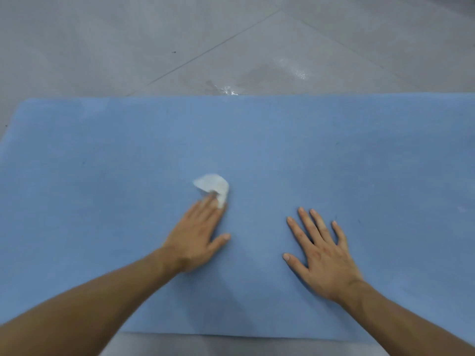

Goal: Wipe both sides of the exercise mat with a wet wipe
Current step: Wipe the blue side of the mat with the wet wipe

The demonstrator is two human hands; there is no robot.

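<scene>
Head view: under the straight fingertips of the left hand (198,232), a crumpled white wet wipe (212,185) is being pressed onto the flat blue foam exercise mat (334,155). Nothing is being pinched. The fingers are lying extended with the thumb splayed out, and most of the wipe is sticking out just ahead of the fingertips. To the right of that press, and apart from it, the right hand (321,250) is being laid flat on the mat with fingers spread wide, holding nothing and seemingly bracing the surface. Beyond the wipe, just past the mat's far edge, shiny wet patches (228,89) are showing on the grey tiled floor (102,47).

By this reading, the wipe is being held by pressure alone, so it may be left behind or rolled up under the fingers if a stroke is driven fast. The mat may be dragged or rucked if the bracing palm is lifted. Floor moisture may be picked up when the mat is turned for its second side.
</scene>
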